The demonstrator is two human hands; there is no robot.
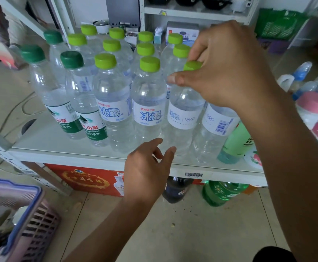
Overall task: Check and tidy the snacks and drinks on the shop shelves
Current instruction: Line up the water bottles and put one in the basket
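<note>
R hand (224, 72): grip pinching lime-green cap (193, 66) of clear plastic water bottle (182, 118) | bottle upright, front row, white shelf (46, 137) | L hand (146, 167): grip slack, empty, by shelf edge

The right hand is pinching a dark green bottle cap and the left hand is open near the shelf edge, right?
No: the head view shows the right hand pinching a light green cap. The left hand is open near the shelf edge.

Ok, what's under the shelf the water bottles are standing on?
Under the shelf: a red carton with a gold emblem, a dark soft-drink bottle and a green bottle. The shelf edge hides their tops; the left hand covers part of the carton.
</note>
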